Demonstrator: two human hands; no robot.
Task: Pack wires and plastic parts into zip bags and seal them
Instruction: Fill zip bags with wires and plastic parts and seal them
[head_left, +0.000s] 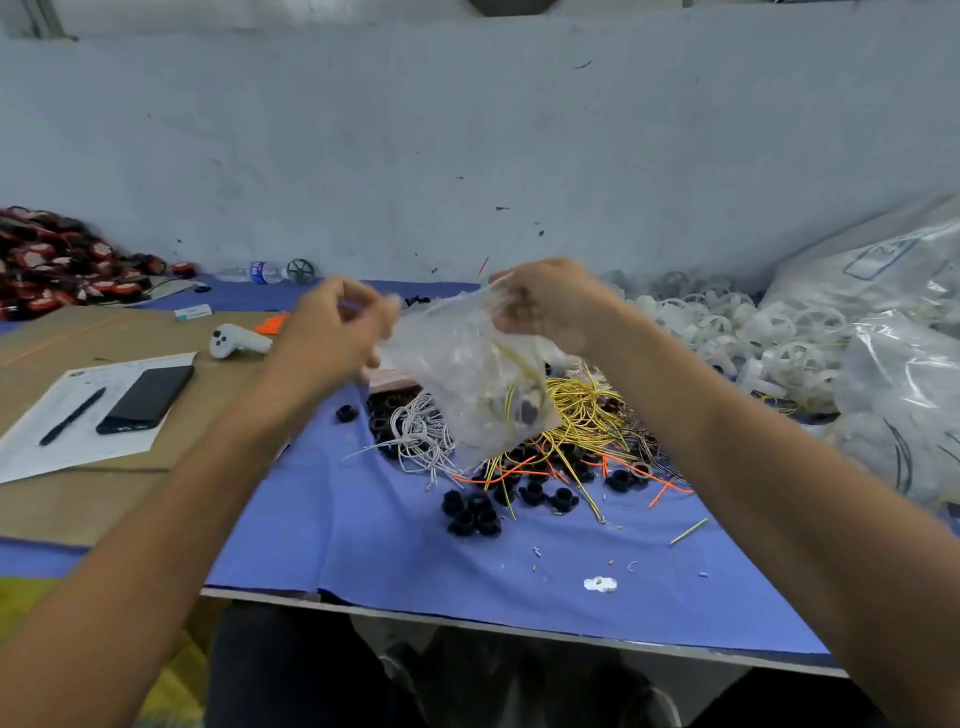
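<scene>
Holding a clear zip bag in the air above the counter, right at the middle of the view. Pinching the bag's top edge at 1 o'clock with the right grip, fingers curled round the plastic. Gripping the opposite top corner at 10 o'clock with the left grip, fingers bent onto the plastic, though blurred. Carrying inside the bag a yellow wire and a dark plastic part.

Hanging just over a heap on the blue cloth: white wires at 7 o'clock of the bag, yellow wires at 4 o'clock, black plastic parts lying loose at 6 o'clock. Piling up at 3 o'clock, white plastic wheels, with large clear sacks just beyond.

Lying at 9 o'clock on cardboard: a phone, a pen, a sheet of paper and a white controller.
</scene>
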